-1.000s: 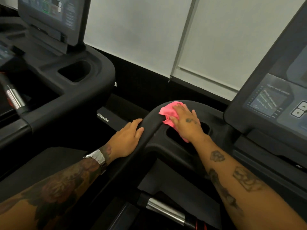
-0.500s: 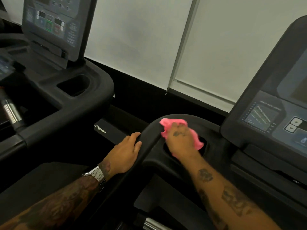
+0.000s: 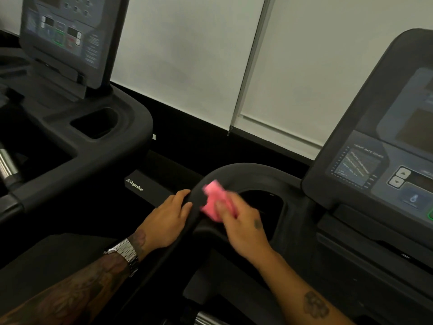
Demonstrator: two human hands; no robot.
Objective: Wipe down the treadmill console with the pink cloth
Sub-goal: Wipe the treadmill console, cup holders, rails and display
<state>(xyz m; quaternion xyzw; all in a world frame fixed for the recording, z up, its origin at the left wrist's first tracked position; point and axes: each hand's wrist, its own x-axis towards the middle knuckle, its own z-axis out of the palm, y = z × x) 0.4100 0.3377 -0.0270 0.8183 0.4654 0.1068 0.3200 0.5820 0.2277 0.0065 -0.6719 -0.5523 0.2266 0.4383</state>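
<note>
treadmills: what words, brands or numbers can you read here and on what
"impulse", with a small logo: on the black housing between the two treadmills.
"HEART RATE ZONES": heading of the chart on the right console; its lines below are too blurred to read.
Left console: labels and displays too small and blurred to read.
Pink cloth: no text.

Pale roller blinds [image 3: 187, 55] (pull chain [image 3: 246, 66] hanging) above a dark wall band [image 3: 210, 137].
</note>
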